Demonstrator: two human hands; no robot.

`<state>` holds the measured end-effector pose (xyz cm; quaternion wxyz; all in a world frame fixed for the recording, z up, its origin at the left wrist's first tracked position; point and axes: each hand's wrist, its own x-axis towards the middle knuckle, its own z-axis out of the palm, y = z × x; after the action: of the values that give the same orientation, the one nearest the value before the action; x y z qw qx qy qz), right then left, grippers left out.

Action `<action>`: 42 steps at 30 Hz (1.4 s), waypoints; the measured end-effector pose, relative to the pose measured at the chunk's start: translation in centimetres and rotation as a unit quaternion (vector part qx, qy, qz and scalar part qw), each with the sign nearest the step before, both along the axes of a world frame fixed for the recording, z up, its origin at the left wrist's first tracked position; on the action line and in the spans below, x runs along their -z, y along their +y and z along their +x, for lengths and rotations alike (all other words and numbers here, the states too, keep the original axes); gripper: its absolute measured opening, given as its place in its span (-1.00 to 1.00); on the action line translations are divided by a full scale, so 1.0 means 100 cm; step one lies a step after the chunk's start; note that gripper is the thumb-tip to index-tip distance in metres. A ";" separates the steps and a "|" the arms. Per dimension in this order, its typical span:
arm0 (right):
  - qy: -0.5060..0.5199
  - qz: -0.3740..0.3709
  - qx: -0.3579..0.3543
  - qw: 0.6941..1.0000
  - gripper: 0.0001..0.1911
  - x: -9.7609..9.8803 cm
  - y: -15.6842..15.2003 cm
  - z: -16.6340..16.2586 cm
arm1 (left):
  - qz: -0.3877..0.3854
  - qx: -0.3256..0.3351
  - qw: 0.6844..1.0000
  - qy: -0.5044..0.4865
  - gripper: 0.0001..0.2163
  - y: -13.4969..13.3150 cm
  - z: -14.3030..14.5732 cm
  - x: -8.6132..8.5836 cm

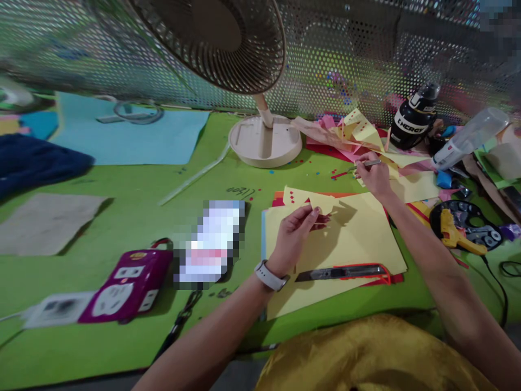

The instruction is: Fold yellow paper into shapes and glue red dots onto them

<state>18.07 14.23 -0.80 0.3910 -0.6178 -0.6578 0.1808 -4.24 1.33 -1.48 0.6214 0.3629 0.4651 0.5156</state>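
Yellow sheets (358, 233) nearby, holding metal tool (372, 162) in right grip (373, 176), with left grip (298, 228) curled beside red-spotted strip (300, 194), cannot tell if pinching it.

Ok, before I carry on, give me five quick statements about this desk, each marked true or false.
1. The right hand holds a slim tool. True.
2. The fan stands on the blue sheet. False: its round base stands on the green table.
3. The cutter lies on the yellow paper. True.
4. The right wrist bears a strap. False: the white watch is on the left wrist.
5. A yellow glue gun lies right of that paper. True.
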 end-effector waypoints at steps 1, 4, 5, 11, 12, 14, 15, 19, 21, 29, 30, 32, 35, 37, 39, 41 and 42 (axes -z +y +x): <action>-0.002 0.003 -0.001 1.000 -0.90 0.000 0.000 0.000 | -0.003 0.000 1.000 0.002 -0.58 0.000 0.000 -0.001; 0.017 0.006 -0.002 1.000 -0.93 0.000 0.001 0.000 | -0.022 0.012 1.000 0.010 -0.57 -0.001 -0.001 -0.004; 0.028 0.006 -0.002 1.000 -0.93 0.000 0.001 0.000 | -0.031 0.019 0.999 0.013 -0.56 -0.001 -0.001 -0.005; 0.061 0.027 -0.019 0.998 -0.88 0.001 0.002 -0.001 | -0.072 0.046 0.996 0.029 -0.52 -0.001 -0.003 -0.008; 0.065 0.027 -0.023 0.997 -0.86 0.001 0.002 -0.001 | -0.076 0.045 0.996 0.029 -0.51 -0.001 -0.003 -0.008; 0.068 0.023 -0.032 0.997 -0.80 0.002 0.003 0.000 | -0.085 0.041 0.995 0.029 -0.53 0.000 -0.004 -0.007; 0.067 0.021 -0.037 0.997 -0.76 0.001 0.003 0.000 | -0.089 0.041 0.995 0.032 -0.54 0.000 -0.004 -0.007; 0.047 0.020 -0.063 0.997 -0.64 -0.004 0.002 0.002 | -0.111 0.054 0.991 0.058 -0.66 0.001 -0.004 -0.011; 0.019 0.034 -0.076 0.996 -0.67 -0.009 0.001 0.003 | -0.124 0.057 0.988 0.076 -0.72 0.002 -0.003 -0.013; -0.138 0.012 -0.209 0.968 -0.86 -0.036 -0.002 0.006 | -0.101 0.066 0.989 0.086 -0.73 0.003 0.000 -0.012; -0.173 0.009 -0.221 0.960 -0.84 -0.036 -0.006 0.009 | -0.094 0.065 0.990 0.083 -0.72 0.002 0.000 -0.011; -0.243 0.006 -0.241 0.940 -0.79 -0.033 -0.016 0.015 | -0.076 0.063 0.992 0.076 -0.71 0.002 0.000 -0.009; -0.313 0.016 -0.261 0.913 -0.73 -0.022 -0.037 0.025 | -0.046 0.052 0.996 0.059 -0.74 0.003 0.001 -0.006; -0.335 0.028 -0.268 0.903 -0.70 -0.014 -0.050 0.030 | -0.032 0.046 0.997 0.053 -0.77 0.004 0.003 -0.005; -0.351 0.035 -0.273 0.895 -0.69 -0.008 -0.060 0.034 | -0.026 0.043 0.997 0.057 -0.78 0.004 0.004 -0.004; -0.366 0.035 -0.280 0.887 -0.68 -0.005 -0.067 0.036 | -0.018 0.042 0.997 0.064 -0.78 0.004 0.005 -0.004; -0.373 0.035 -0.283 0.883 -0.65 -0.004 -0.070 0.037 | -0.013 0.042 0.997 0.068 -0.78 0.003 0.006 -0.004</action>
<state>21.77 7.26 -0.43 0.0699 -0.4129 -0.9079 0.0171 -3.69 1.64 -1.06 0.6141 0.4080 0.4974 0.4572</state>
